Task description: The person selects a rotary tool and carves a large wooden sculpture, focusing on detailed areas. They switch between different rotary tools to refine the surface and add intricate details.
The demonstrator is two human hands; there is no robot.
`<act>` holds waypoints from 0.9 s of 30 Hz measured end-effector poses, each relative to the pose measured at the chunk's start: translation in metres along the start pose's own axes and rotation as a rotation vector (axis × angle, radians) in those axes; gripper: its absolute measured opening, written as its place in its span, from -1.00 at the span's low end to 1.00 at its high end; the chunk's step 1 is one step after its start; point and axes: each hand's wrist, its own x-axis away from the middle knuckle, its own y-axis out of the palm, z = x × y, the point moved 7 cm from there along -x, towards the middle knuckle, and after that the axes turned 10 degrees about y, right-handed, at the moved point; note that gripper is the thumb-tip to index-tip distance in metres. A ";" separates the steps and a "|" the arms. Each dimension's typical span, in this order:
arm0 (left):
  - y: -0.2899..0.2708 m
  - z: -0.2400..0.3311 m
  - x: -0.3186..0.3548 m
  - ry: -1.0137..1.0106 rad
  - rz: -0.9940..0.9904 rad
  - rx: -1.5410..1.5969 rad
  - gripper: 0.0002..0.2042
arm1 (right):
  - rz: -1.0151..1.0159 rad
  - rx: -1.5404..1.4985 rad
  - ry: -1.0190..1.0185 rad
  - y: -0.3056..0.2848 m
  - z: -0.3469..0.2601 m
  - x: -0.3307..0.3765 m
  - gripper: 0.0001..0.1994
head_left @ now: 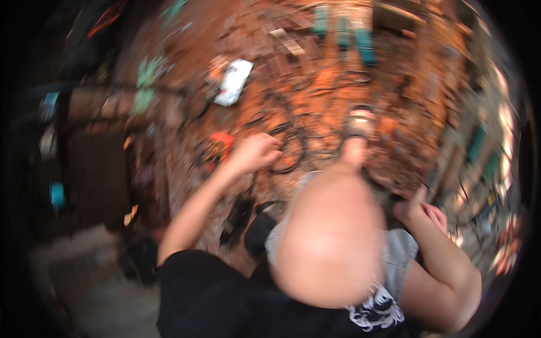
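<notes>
Motion blurs the whole picture. My left hand [258,151] is held out in front of me, its fingers loosely curled and nothing visible in them. Just left of it is a small red-orange thing [221,143], too smeared to name. On the right, beside my thigh, my right hand [431,215] has its fingers bent in, closed. A dark shape [401,207] lies against it; whether the hand grips that shape is hidden. My bare raised leg [332,242] fills the middle, its foot in a dark sandal [359,121].
Ahead, a white flat panel [234,82] lies near stacked reddish-brown wooden pieces [267,48]. Dark loops like cable [290,147] cover the ground before me. Several teal objects [365,46] stand at the back. Long boards [434,73] and clutter line the right, and a dark box-like shape [97,177] stands left.
</notes>
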 end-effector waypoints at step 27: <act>0.207 -0.052 0.166 -0.496 0.099 0.315 -0.70 | -0.097 0.076 0.049 0.034 -0.038 -0.037 -0.81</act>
